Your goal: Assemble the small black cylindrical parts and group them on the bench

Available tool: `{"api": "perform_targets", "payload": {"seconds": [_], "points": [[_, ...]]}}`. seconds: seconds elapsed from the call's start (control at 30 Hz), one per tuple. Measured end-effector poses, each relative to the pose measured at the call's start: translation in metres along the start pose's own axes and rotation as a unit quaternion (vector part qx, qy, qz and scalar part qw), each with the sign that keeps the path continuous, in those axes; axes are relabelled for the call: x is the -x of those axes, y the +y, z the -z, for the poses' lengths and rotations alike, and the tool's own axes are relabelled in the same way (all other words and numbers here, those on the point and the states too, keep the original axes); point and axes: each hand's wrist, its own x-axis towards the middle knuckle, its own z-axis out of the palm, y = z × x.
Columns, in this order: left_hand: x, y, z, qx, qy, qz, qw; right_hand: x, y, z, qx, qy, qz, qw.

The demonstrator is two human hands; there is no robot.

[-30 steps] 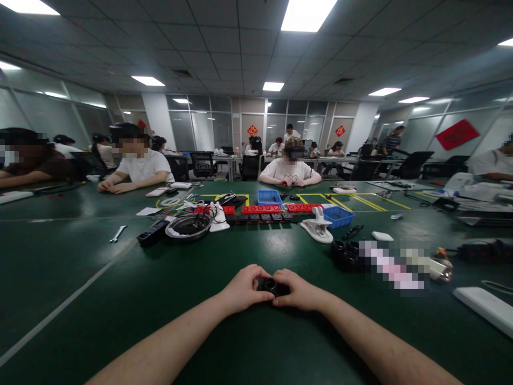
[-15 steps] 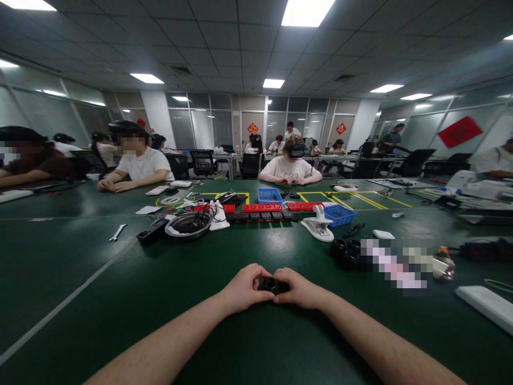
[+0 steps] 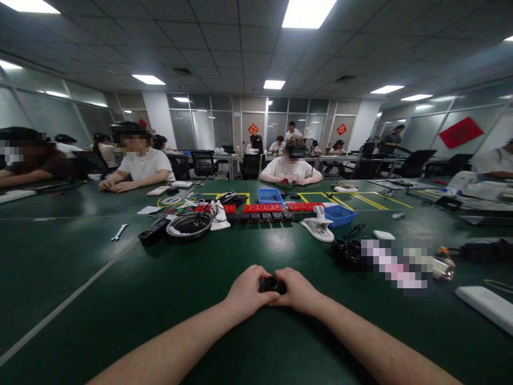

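Between my two hands, low over the near part of the green table, is a small black round part with a ring-like opening facing up. My left hand grips its left side, with the thumb along the near edge and the fingers curled behind. From the other side my right hand closes on the same part, its thumb close to the left thumb. The fingers cover much of the part, so its exact kind cannot be made out.
Ahead lie a round dark pan-like piece, a white clip base, red strips and blue baskets. Black round parts are at the right, a wrench at the left. Co-workers sit across the table.
My right hand has shifted slightly around the black part, and the fingers of both hands sit a little closer together. The view has moved very slightly.
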Motion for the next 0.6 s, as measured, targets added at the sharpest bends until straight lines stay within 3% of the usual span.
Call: {"api": "perform_targets", "payload": {"seconds": [0.17, 0.27, 0.4, 0.6], "points": [[0.0, 0.0, -0.002, -0.025, 0.036, 0.012, 0.999, 0.004, -0.015, -0.003, 0.089, 0.042, -0.039, 0.994], [-0.003, -0.004, 0.001, 0.002, -0.005, -0.008, 1.0, 0.005, -0.013, 0.002, 0.033, 0.051, -0.003, 0.998], [-0.007, -0.01, 0.007, 0.058, -0.079, -0.032, 0.995, 0.004, -0.003, 0.01, -0.074, -0.011, 0.08, 0.994], [-0.008, -0.014, 0.008, 0.081, -0.095, -0.045, 0.991, 0.001, 0.01, 0.016, -0.141, -0.081, 0.126, 0.979]]}}
